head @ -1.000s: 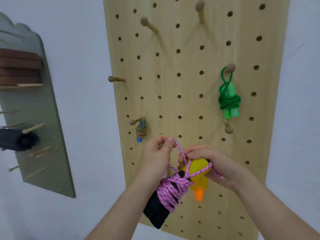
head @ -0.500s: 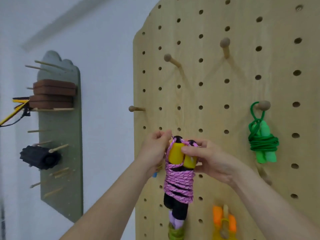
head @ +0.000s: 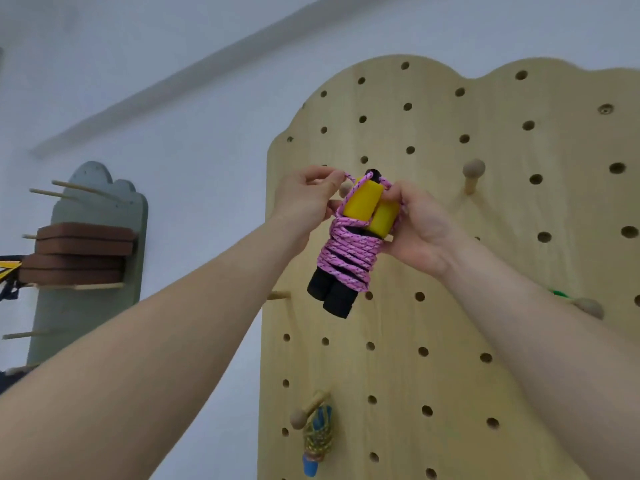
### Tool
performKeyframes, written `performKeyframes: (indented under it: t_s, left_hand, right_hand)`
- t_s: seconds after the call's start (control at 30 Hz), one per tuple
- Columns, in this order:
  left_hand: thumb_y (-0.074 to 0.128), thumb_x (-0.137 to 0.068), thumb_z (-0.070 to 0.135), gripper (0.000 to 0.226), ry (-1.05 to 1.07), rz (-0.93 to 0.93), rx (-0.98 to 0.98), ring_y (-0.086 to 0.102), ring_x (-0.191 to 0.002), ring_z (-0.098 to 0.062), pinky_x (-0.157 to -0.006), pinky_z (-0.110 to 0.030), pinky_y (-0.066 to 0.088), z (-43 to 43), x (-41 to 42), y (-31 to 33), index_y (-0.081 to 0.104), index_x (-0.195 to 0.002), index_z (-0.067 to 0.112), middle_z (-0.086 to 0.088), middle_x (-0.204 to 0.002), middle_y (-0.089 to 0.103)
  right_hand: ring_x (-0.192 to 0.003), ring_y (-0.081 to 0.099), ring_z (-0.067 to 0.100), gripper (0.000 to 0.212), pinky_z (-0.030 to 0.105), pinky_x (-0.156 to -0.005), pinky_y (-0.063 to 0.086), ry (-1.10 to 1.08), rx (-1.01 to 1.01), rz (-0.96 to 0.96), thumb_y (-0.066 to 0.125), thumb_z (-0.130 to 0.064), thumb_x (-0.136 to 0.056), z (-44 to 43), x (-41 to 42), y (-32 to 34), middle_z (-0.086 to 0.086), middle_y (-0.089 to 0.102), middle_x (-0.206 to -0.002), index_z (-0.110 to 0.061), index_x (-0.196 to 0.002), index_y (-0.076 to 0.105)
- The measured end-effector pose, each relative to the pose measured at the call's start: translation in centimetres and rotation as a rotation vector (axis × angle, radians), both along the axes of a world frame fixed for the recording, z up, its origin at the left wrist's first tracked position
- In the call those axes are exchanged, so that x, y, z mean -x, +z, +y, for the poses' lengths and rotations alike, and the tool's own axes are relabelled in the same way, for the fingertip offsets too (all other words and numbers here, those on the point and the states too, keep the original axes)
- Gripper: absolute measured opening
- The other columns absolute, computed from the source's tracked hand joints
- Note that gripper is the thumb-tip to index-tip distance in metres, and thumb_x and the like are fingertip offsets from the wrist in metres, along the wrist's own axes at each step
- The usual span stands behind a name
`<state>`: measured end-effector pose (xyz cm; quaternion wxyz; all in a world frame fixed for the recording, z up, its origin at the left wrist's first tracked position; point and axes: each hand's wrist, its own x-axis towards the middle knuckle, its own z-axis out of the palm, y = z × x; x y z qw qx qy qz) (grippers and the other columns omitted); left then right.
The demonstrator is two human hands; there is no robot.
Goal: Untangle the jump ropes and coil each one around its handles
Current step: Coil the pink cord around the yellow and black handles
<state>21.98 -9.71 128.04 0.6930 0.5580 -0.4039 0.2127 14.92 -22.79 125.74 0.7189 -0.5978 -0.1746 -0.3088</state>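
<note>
A pink jump rope (head: 346, 258) is wound in several turns around its two yellow-and-black handles (head: 363, 202). I hold the bundle up in front of the wooden pegboard (head: 450, 306), near its upper left. My left hand (head: 304, 199) pinches a loop of the pink rope at the top of the handles. My right hand (head: 419, 230) grips the bundle from the right side, fingers curled behind the yellow parts. A wooden peg (head: 344, 188) is partly hidden just behind the loop.
A small blue-handled rope bundle (head: 317, 441) hangs from a peg at the lower left of the board. A bit of green rope (head: 559, 293) shows by a peg at the right. Another peg (head: 472, 173) sticks out upper right. A green rack (head: 90, 271) with brown blocks hangs left.
Both hands have lifted the coiled pink rope higher up the pegboard, toward a peg near its top. My view has tilted upward with them.
</note>
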Motion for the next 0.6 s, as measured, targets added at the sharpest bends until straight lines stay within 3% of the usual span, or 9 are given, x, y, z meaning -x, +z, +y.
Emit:
performKeyframes:
  t_s: [0.1, 0.2, 0.3, 0.37, 0.47, 0.6]
  left_hand:
    - [0.063, -0.092, 0.02, 0.011, 0.023, -0.008, -0.008, 0.052, -0.04, -0.003, -0.05, -0.021, 0.046, -1.2, -1.8, 2.0, 0.069, -0.096, 0.012, 0.001, -0.077, 0.063]
    - [0.061, -0.093, 0.019, 0.011, -0.108, 0.122, -0.115, 0.05, -0.046, -0.005, -0.047, -0.018, 0.041, -2.1, -3.5, 3.0, 0.069, -0.092, 0.01, 0.005, -0.06, 0.062]
    - [0.064, -0.087, 0.008, 0.009, -0.317, 0.295, -0.2, 0.048, -0.054, -0.006, -0.05, -0.015, 0.042, -2.4, -5.2, 3.1, 0.07, -0.082, 0.009, 0.002, -0.066, 0.06]
    - [0.065, -0.087, 0.006, 0.011, -0.328, 0.295, -0.209, 0.052, -0.055, -0.006, -0.05, -0.015, 0.046, -3.2, -6.3, 2.8, 0.073, -0.079, 0.007, -0.001, -0.072, 0.059]
    - [0.056, -0.092, 0.003, 0.017, -0.226, 0.289, -0.075, 0.062, -0.056, -0.012, -0.055, -0.022, 0.053, -5.3, -7.3, 2.3, 0.069, -0.103, 0.0, -0.009, -0.089, 0.065]
    - [0.066, -0.087, 0.014, 0.006, 0.066, 0.227, -0.071, 0.07, -0.079, -0.021, -0.073, -0.037, 0.06, -7.3, -8.1, 1.8, 0.069, -0.091, 0.013, -0.007, -0.088, 0.071]
  right_hand:
    - [-0.116, 0.06, 0.035, 0.04, 0.047, -0.101, 0.043, -0.025, -0.058, -0.013, 0.05, -0.014, -0.077, -0.4, -1.3, 1.7, 0.019, 0.064, -0.126, -0.013, -0.115, 0.063]
    - [-0.094, 0.067, 0.034, 0.034, 0.04, -0.081, 0.058, 0.018, -0.125, 0.003, 0.036, -0.005, -0.086, -1.2, -2.4, 2.1, 0.021, 0.069, -0.107, -0.004, -0.108, 0.061]
    - [-0.099, 0.063, 0.034, 0.042, 0.046, -0.094, 0.052, -0.085, -0.124, 0.06, 0.039, -0.004, -0.078, -2.2, -3.9, 1.9, 0.021, 0.065, -0.114, -0.003, -0.115, 0.061]
    - [-0.089, 0.059, 0.03, 0.028, 0.042, -0.093, 0.05, -0.233, -0.082, 0.074, 0.042, -0.002, -0.075, -2.9, -4.7, 1.7, 0.017, 0.061, -0.099, -0.006, -0.096, 0.06]
    - [-0.071, 0.047, 0.022, 0.017, 0.035, -0.069, 0.043, -0.461, 0.095, 0.044, 0.045, 0.0, -0.082, -3.4, -5.6, 1.6, 0.005, 0.048, -0.074, -0.013, -0.071, 0.051]
    - [-0.08, 0.055, 0.019, 0.009, 0.031, -0.065, 0.047, -1.12, 0.645, -0.121, 0.055, -0.019, -0.085, -3.5, -5.3, 1.5, -0.002, 0.059, -0.079, -0.016, -0.083, 0.064]
